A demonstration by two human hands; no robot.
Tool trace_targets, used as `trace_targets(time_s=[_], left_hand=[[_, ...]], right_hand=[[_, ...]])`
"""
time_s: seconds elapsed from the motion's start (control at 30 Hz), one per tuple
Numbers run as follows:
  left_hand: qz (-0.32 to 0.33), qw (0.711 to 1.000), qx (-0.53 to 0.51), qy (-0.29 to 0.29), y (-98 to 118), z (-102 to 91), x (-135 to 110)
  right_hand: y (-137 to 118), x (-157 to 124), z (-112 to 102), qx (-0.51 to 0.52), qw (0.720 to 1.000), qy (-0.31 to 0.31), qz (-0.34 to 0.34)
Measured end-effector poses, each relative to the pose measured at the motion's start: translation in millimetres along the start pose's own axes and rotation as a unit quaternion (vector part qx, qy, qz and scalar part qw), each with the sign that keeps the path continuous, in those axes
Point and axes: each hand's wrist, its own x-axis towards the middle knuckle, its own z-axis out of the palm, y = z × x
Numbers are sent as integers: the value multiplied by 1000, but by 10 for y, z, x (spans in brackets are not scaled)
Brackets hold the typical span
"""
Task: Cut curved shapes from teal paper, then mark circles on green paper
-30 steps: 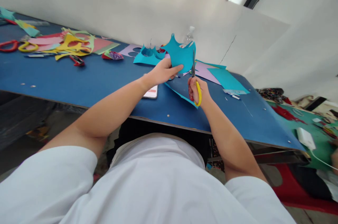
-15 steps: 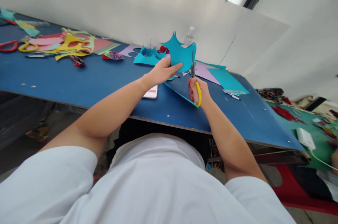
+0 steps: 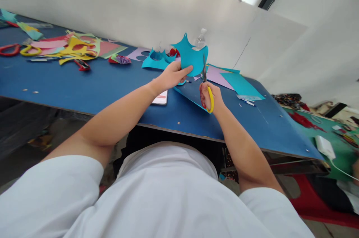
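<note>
My left hand [image 3: 176, 73] pinches a blue paper piece [image 3: 193, 58] with curved, pointed edges, thumb on its front face. My right hand [image 3: 209, 94] is wrapped round the yellow-handled scissors [image 3: 210, 100]. Their blades [image 3: 204, 67] point up at the paper's right edge; whether they are closed on it is hard to tell. A narrow blue paper strip [image 3: 190, 99] slants below, between my hands and the table edge. Beneath my left wrist lies a phone [image 3: 160, 98], partly hidden. Behind my left hand rests a blue paper offcut [image 3: 157, 60] with round cutouts.
Coloured paper scraps [image 3: 75, 47], red scissors [image 3: 9, 49] and pens lie on the left of the blue table [image 3: 112, 85]. Blue and lilac sheets [image 3: 238, 83] are at the right. A clear bottle [image 3: 201, 39] stands by the wall. On a green table is a white charger [image 3: 324, 147].
The scissor blades have shifted very slightly left against the paper's right edge. Both hands otherwise stay nearly where they were, with the same holds.
</note>
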Motion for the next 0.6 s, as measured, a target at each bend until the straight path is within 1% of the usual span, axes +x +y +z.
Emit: trace_targets(time_s=[0.23, 0.6], left_hand=[[-8, 1000, 18, 2, -1, -1, 8], [-2, 1000, -1, 9, 30, 16, 12]], right_hand=[[-32, -13, 9, 9, 1000, -8, 16], [-52, -13, -7, -9, 1000, -13, 12]])
